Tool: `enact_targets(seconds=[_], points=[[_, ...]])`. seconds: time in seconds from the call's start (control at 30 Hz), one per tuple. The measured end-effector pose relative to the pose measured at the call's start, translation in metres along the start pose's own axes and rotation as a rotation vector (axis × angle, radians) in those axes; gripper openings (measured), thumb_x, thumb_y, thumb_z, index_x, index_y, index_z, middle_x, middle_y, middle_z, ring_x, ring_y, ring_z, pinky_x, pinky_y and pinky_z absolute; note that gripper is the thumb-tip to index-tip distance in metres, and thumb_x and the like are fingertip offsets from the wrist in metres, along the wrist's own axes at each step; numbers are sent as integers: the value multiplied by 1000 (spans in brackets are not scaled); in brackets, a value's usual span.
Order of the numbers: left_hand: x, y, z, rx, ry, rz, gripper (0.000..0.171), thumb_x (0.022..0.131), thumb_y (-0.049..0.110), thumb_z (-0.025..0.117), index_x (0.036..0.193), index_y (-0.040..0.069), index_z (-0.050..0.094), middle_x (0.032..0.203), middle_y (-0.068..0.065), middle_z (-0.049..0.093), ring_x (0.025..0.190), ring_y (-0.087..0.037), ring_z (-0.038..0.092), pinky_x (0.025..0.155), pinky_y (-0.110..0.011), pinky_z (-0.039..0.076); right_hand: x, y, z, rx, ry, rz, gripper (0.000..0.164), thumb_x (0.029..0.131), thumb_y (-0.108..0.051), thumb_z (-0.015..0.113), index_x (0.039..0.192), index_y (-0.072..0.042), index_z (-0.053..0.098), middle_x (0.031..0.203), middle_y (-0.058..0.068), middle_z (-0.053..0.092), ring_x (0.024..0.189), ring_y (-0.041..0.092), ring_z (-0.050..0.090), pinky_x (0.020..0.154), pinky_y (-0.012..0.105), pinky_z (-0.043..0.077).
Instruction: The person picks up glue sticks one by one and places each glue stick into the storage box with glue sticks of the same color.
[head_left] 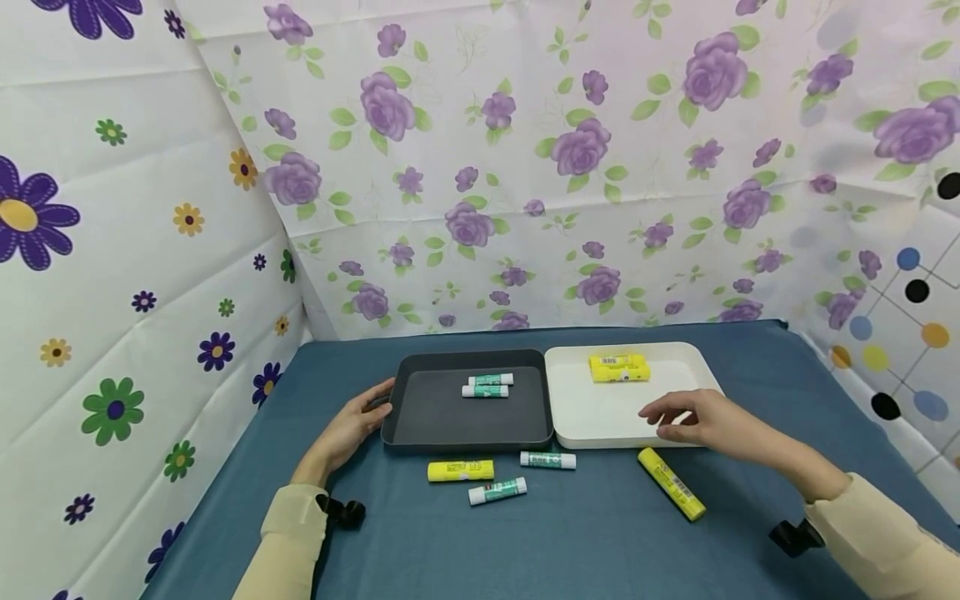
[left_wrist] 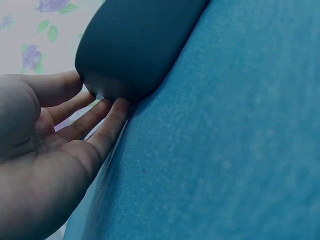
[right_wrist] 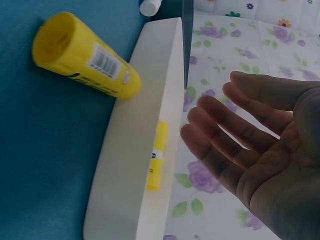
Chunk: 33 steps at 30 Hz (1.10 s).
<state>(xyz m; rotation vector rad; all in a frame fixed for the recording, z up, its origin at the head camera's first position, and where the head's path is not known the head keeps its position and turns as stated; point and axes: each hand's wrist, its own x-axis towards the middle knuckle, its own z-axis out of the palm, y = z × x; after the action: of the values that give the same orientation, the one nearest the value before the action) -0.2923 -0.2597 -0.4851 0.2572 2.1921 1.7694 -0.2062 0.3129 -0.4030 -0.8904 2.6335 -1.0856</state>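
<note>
My left hand point(head_left: 351, 429) is at the left side of a dark grey tray point(head_left: 442, 417), and its fingertips touch the tray's corner in the left wrist view. Over the front right part of a white tray point(head_left: 585, 412) hovers my right hand point(head_left: 705, 423), fingers loosely bent and holding nothing. Two green-and-white glue sticks point(head_left: 486, 391) lie side by side in the dark tray. In the white one are two yellow glue sticks point(head_left: 619, 375). A yellow glue stick point(head_left: 671, 484) lies at a slant on the table just in front of the right hand.
Before the trays, another yellow glue stick point(head_left: 461, 471) and two green-and-white ones, one nearer point(head_left: 498, 491) and one close to the trays point(head_left: 548, 460), lie on the blue tablecloth point(head_left: 570, 550). A floral curtain point(head_left: 510, 192) hangs behind the table.
</note>
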Motion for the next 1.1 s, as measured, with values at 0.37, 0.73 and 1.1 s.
enact_targets(seconds=[0.37,0.73,1.1], points=[[-1,-1,-1,-5,8,-3,60,113,16,47,168,14,23,169,-18,20,156,-39,22,126,-59,21,-12,6,11,44,-34,35,32,103,-17,67,130,2,69,111,7,71,95,8,66,78,30,60],[0,-1,-1,2,5,3,60,113,17,48,168,14,23,169,-17,22,155,-39,24,126,-59,22,-21,10,23,74,-39,101,32,102,-17,69,129,0,70,114,10,72,95,8,66,80,28,60],[1,0,-1,5,-5,16,62,113,16,48,168,11,21,169,-20,20,154,-41,25,125,-60,23,-30,14,38,54,10,172,36,99,-17,72,131,1,69,114,8,72,90,7,65,72,26,59]])
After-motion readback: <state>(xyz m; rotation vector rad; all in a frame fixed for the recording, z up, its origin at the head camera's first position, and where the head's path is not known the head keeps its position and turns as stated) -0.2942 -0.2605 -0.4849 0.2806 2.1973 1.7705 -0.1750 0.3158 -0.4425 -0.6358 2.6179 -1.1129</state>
